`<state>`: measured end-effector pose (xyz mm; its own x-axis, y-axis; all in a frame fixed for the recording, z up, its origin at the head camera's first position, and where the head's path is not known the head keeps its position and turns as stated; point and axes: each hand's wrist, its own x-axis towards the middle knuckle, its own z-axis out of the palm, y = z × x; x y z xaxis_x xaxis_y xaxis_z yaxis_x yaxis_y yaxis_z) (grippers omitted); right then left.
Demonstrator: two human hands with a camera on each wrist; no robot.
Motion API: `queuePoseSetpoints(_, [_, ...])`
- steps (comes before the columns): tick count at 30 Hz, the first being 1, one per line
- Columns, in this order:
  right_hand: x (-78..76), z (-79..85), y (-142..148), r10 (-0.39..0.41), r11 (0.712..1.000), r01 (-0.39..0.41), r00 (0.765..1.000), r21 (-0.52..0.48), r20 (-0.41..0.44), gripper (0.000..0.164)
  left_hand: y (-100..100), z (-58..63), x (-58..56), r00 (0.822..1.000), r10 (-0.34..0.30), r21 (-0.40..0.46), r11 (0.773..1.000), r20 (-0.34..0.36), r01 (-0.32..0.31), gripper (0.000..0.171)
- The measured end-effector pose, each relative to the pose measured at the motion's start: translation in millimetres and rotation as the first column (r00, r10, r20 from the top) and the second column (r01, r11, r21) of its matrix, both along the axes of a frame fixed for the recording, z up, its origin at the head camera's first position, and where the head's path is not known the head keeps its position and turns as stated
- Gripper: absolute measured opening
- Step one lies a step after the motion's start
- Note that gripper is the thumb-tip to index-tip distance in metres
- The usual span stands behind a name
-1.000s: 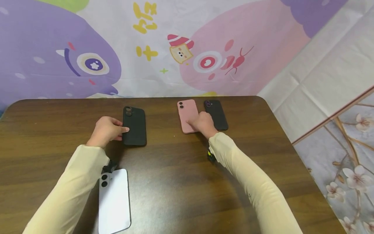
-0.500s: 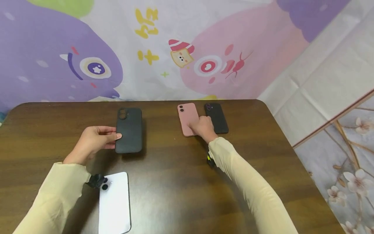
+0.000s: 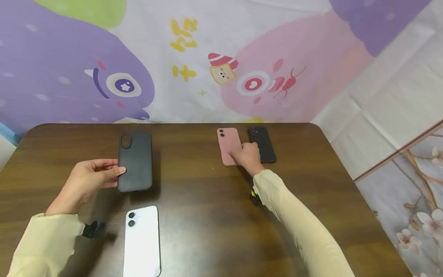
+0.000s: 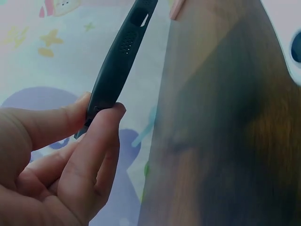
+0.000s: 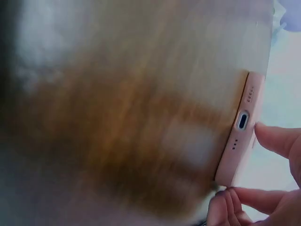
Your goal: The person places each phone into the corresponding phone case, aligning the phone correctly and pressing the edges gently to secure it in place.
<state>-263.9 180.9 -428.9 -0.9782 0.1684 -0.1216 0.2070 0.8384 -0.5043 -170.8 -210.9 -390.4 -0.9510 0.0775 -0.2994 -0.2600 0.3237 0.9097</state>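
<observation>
My left hand point(image 3: 84, 179) pinches the left edge of a black phone case point(image 3: 136, 163), thumb on its back and fingers beneath. The case is raised above the table, and its camera cutout is open. In the left wrist view the black phone case point(image 4: 115, 66) appears edge-on, light showing through a slot. At the back of the table my right hand point(image 3: 248, 157) holds the right side of a pink phone point(image 3: 226, 144), which lies camera side up. In the right wrist view the thumb rests on the pink phone point(image 5: 237, 146) and the fingertips touch its edge.
A white phone point(image 3: 142, 244) lies in front, camera side up. Just right of the right hand lies a black phone point(image 3: 264, 144), partly covered by that hand. The brown wooden table point(image 3: 207, 215) meets a cartoon-printed cloth point(image 3: 166, 104) behind it.
My left hand has lifted the black phone case off the table and carried it left and nearer to me. The right hand stays on the pink phone. The head view has shifted slightly.
</observation>
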Motion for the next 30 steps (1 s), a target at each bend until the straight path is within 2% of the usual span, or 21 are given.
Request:
queuePoseSetpoints(3, [6.9, -0.7, -1.4, 0.018, 1.0, -0.017, 0.999, 0.002, -0.037, 0.046, -4.5, -1.2, 4.5, 1.0, 0.006, -0.018, 1.0, 0.003, -0.006, 0.072])
queuePoseSetpoints(7, [18.2, 0.9, -13.9, 0.084, 0.996, -0.084, 0.994, -0.001, -0.064, 0.054, -12.5, -0.7, 10.1, 1.0, 0.023, -0.035, 0.999, 0.006, -0.023, 0.073])
queuePoseSetpoints(11, [35.6, 5.4, -37.7, 0.177, 0.983, -0.179, 0.983, -0.042, -0.048, 0.056, -18.9, 0.5, 14.3, 0.999, 0.045, -0.042, 0.998, 0.014, -0.044, 0.075])
queuePoseSetpoints(14, [51.3, 9.1, -57.9, 0.27, 0.96, -0.27, 0.963, -0.072, -0.016, 0.056, -21.3, 0.9, 15.2, 0.999, 0.051, -0.037, 0.998, 0.014, -0.051, 0.075])
queuePoseSetpoints(20, [85.2, 12.5, -94.4, 0.43, 0.899, -0.42, 0.901, -0.123, 0.065, 0.056, -24.6, 0.8, 17.1, 0.998, 0.062, -0.029, 0.998, 0.003, -0.062, 0.073])
queuePoseSetpoints(25, [109.1, 13.9, -120.8, 0.549, 0.833, -0.531, 0.829, -0.156, 0.105, 0.056, -28.0, 1.5, 20.3, 0.997, 0.079, -0.034, 0.996, -0.001, -0.079, 0.073])
queuePoseSetpoints(30, [125.6, 12.3, -144.1, 0.634, 0.773, -0.623, 0.762, -0.117, 0.134, 0.059, -30.8, 1.2, 24.6, 0.996, 0.093, -0.027, 0.995, 0.006, -0.093, 0.072])
